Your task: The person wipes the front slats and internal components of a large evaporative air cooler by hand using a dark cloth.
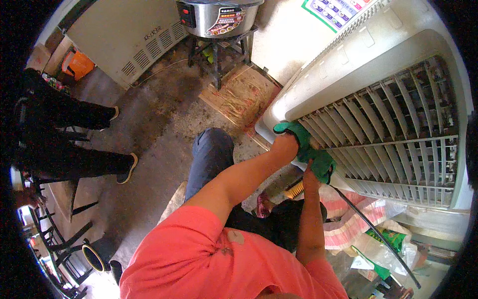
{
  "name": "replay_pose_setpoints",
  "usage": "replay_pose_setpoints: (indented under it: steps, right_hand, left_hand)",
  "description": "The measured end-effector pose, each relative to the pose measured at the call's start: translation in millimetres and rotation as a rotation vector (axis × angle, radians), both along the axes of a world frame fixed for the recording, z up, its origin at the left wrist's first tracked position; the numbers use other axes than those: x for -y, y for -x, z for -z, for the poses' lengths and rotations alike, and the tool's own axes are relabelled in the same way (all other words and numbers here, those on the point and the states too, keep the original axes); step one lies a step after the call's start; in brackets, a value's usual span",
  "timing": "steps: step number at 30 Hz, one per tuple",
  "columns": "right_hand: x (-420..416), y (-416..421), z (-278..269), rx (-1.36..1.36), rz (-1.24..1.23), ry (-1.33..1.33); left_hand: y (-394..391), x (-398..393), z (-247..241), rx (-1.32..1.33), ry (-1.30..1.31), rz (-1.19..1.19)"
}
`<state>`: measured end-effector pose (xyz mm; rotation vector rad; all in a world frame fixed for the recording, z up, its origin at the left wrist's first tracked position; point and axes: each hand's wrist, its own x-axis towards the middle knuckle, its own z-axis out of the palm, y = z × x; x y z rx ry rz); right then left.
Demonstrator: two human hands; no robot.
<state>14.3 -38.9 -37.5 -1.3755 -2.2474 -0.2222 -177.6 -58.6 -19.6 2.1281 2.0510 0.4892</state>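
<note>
My left hand [296,135], in a green glove, is at the lower left corner of the slatted grille [373,112] of a large off-white appliance. Close beside it, my right hand [322,165], gloved in green too, rests against the edge of the slats. The fingers of both hands are mostly hidden, so what they grip cannot be told. A thin black rod or cable [373,228] runs from beside my right hand down to the lower right. The slats look dirty, with dark grime between them.
A steel electric pot [224,22] stands on a black stand [216,56], near a flattened cardboard sheet [242,95]. Woven sacks [341,231] and plastic bags lie below the appliance. On the left, another person's dark-trousered legs [93,160] extend by wooden furniture. A yellow-bristled brush [295,190] lies near my right forearm.
</note>
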Motion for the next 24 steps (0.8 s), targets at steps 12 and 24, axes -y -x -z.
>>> replay_pose_setpoints:
  steps: [12, 24]
  right_hand:
    - [-10.7, -1.9, 1.4, 0.137, 0.116, 0.280]
    - [27.9, -6.2, -6.5, 0.129, 0.178, -0.052]
  left_hand:
    - [1.2, -2.5, -9.2, 0.067, 0.163, 0.010]
    - [-30.4, 32.8, -15.5, 0.268, -0.237, 0.075]
